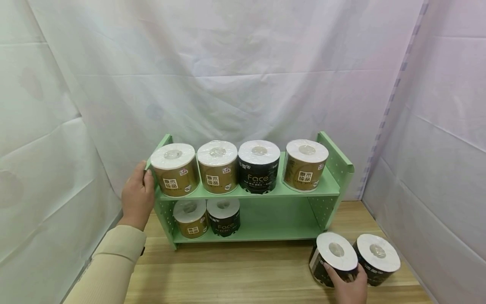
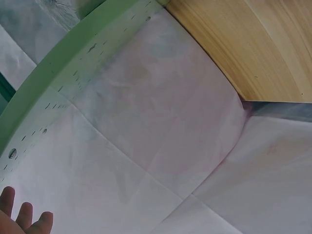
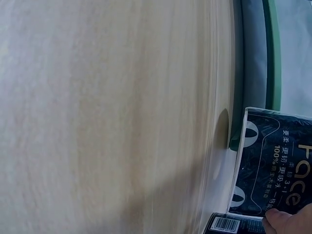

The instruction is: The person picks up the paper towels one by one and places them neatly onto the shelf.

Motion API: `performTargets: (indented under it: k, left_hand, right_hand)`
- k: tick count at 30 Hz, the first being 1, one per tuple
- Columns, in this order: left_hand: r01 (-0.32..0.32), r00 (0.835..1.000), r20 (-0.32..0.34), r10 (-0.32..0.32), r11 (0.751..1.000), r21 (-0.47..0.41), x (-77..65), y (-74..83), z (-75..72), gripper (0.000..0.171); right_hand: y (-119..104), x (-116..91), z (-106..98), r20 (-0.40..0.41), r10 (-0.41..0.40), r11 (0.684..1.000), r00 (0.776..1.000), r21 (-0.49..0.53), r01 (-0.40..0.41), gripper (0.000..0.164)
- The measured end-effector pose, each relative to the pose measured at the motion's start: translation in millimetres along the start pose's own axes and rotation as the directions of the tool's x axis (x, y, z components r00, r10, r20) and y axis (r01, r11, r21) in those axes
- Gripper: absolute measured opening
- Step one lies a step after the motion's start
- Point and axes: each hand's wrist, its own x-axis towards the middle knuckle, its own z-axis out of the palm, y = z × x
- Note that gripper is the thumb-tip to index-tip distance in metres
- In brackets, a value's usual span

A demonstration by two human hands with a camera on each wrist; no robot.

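My left hand [image 1: 138, 196] holds the left side panel [image 2: 53, 73] of a green two-tier shelf [image 1: 277, 219], near its front edge. Several of its fingertips [image 2: 41, 222] show in the left wrist view. At the lower right, my right hand [image 1: 351, 289] grips a black-wrapped toilet roll [image 1: 320, 266] from the front, its white top tilted. The thumb [image 3: 280, 219] lies against the printed wrapper in the right wrist view. A second black toilet roll [image 1: 373, 272] stands right beside it on the table.
The upper tier carries brown rolls [image 1: 178, 181] [image 1: 218, 179] [image 1: 303, 175] and a black roll [image 1: 259, 177]. Below, a brown roll [image 1: 191, 228] and a black roll [image 1: 225, 223] stand at the left. White curtains [image 1: 243, 93] surround the wooden table [image 1: 228, 270].
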Motion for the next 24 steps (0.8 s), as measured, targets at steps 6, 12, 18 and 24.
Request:
performTargets:
  k: [6,12,18,24]
  left_hand:
    - [0.006,1.0,0.006,-0.006,1.0,0.0,-0.5,0.8,-0.6,0.031]
    - [0.011,1.0,0.007,-0.011,1.0,-0.002,-0.3,-0.3,0.3,0.031]
    - [0.018,1.0,0.015,-0.018,1.0,-0.005,-0.5,0.8,-0.8,0.032]
    - [0.021,1.0,0.017,-0.021,1.0,-0.009,-1.0,3.2,-2.3,0.032]
  right_hand:
    - [-3,-3,1,0.017,0.001,1.0,1.0,0.011,-0.002,0.117]
    - [-7,-6,1,0.02,-0.016,1.0,1.0,0.025,0.016,0.11]
    - [-13,-9,1,0.012,-0.044,0.997,0.999,0.07,0.043,0.107]
    - [-20,-14,2,-0.004,-0.064,0.995,0.998,0.072,0.064,0.106]
